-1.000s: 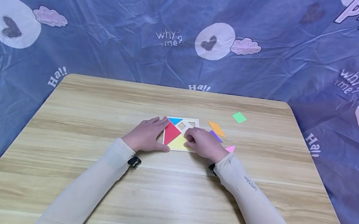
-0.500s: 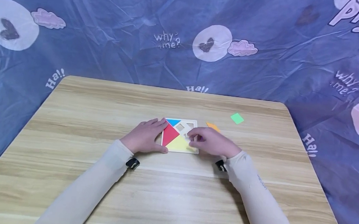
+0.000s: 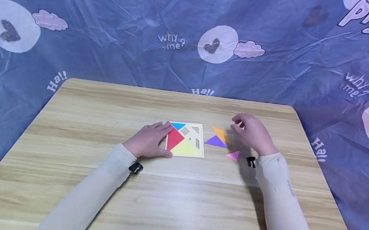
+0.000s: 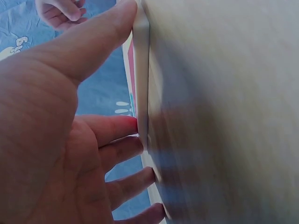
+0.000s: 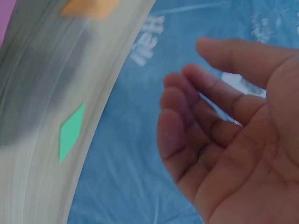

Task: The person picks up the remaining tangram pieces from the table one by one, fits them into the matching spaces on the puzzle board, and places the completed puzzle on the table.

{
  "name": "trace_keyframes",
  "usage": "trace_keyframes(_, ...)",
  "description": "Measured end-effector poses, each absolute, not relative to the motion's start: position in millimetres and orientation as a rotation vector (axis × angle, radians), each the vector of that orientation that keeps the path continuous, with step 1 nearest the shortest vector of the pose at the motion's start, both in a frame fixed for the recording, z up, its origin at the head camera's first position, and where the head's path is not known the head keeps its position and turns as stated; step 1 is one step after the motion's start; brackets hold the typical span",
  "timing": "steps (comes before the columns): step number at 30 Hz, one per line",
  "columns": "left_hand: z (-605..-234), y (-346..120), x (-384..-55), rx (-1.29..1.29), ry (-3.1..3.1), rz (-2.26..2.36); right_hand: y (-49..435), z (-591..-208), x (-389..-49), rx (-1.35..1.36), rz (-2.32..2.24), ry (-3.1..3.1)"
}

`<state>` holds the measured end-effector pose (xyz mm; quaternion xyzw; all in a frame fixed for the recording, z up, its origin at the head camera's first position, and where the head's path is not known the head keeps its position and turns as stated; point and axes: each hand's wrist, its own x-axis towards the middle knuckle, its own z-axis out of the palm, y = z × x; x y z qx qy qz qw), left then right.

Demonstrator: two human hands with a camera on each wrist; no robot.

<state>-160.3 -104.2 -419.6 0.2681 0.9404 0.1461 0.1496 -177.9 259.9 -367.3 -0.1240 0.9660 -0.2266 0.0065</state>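
Note:
A white tangram tray (image 3: 194,124) lies mid-table with a red triangle (image 3: 174,139), a yellow triangle (image 3: 186,148) and a blue triangle (image 3: 178,125) in it. Cut-outs show in its right part. My left hand (image 3: 148,139) rests along the tray's left side, thumb at the near corner and forefinger at the far one, fingers fairly straight. To the right, over the table, my right hand (image 3: 253,133) hovers with loosely bent fingers and nothing in them. A green diamond (image 5: 71,133) shows in the right wrist view; in the head view that hand hides it.
Between the tray and my right hand lie a purple triangle (image 3: 216,141), an orange parallelogram (image 3: 220,133) and a small pink triangle (image 3: 233,155). The wooden table (image 3: 164,200) ends at a blue printed cloth (image 3: 127,52) behind it and at the sides.
My right hand has drawn away from the tray, rightward and farther back, uncovering the purple and pink triangles and covering the green diamond. The left hand stays at the tray.

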Motion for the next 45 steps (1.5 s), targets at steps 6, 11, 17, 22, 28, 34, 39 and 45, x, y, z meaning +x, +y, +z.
trace_keyframes(6,-420,-103,-159,0.775,2.698,0.411,278,-377,-184,-0.239,-0.552,3.019)
trace_keyframes(11,-420,-104,-159,0.773,2.699,0.411,283,-385,-188,-0.204,-0.46,2.905)
trace_keyframes(17,-419,-104,-158,0.776,2.697,0.432,283,-389,-190,-0.221,-0.42,2.824)
trace_keyframes(22,-420,-104,-159,0.767,2.69,0.434,284,-394,-191,-0.202,-0.42,2.808)
trace_keyframes(28,-419,-105,-159,0.762,2.685,0.425,283,-396,-192,-0.179,-0.39,2.769)
trace_keyframes(34,-419,-104,-161,0.765,2.681,0.407,281,-395,-191,-0.162,-0.387,2.751)
trace_keyframes(39,-421,-105,-162,0.78,2.688,0.405,281,-395,-191,-0.165,-0.386,2.752)
trace_keyframes(45,-422,-105,-162,0.782,2.691,0.407,280,-395,-191,-0.169,-0.381,2.751)
